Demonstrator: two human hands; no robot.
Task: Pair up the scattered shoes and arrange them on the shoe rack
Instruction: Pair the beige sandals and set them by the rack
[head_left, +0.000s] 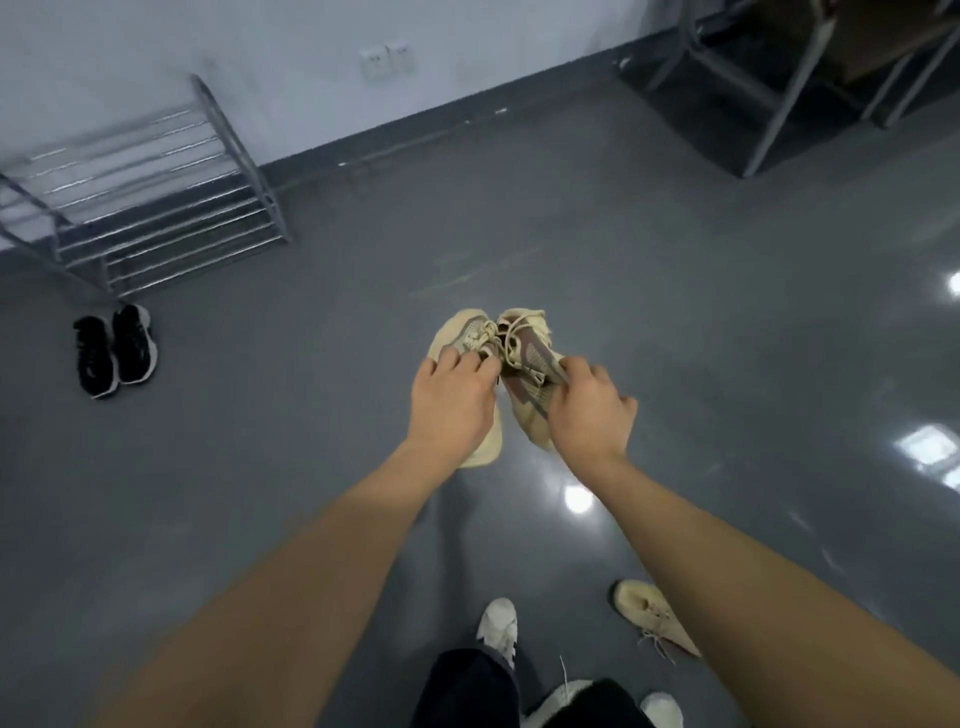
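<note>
Both hands are out in front over the grey floor (675, 270), each grasping one beige sneaker. The left hand (453, 402) has its fingers curled into the laces and opening of the left beige sneaker (462, 332), whose pale sole shows below the wrist. The right hand (589, 410) grips the right beige sneaker (524, 364) by its collar, with that shoe tilted on its side; the two shoes touch at their laces. A metal shoe rack (156, 208) stands against the wall at the far left of the floor, and a pair of black sneakers (114, 351) sits side by side on the floor just in front of it. Another beige sneaker (657, 616) lies on the floor near the person's white-shod feet (497, 629) at the near edge.
</note>
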